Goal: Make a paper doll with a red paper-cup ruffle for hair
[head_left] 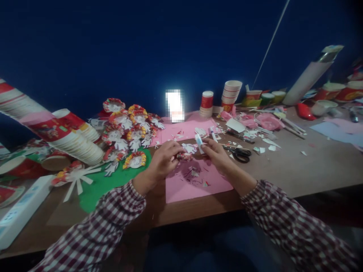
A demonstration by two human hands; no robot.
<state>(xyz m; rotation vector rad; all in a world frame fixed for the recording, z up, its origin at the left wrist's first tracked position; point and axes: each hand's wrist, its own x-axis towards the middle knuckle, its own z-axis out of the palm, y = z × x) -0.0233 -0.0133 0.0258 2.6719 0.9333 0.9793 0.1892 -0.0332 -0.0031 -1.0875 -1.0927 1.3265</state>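
Observation:
My left hand [163, 158] is closed around a paper doll [187, 149] with a red rolled-paper edge and a white cut-out body. Opposite it, my right hand [217, 153] pinches a small white glue tube [199, 142] with blue print, angled beside the doll. Both hands are raised over a pink paper sheet [181, 190] dotted with dark shreds and scraps. Black-handled scissors [241, 154] lie just right of my right hand. Similar finished-looking dolls [135, 138] with red and yellow curled rims are piled to the left.
Stacked paper cups [68, 138] lean at the left near a white power strip [25, 207] and green paper [113, 189]. A bright phone-like screen [175, 105] stands at the back. More cups [231, 94], pink scraps [269, 121] and a leaning roll [309, 77] occupy the right.

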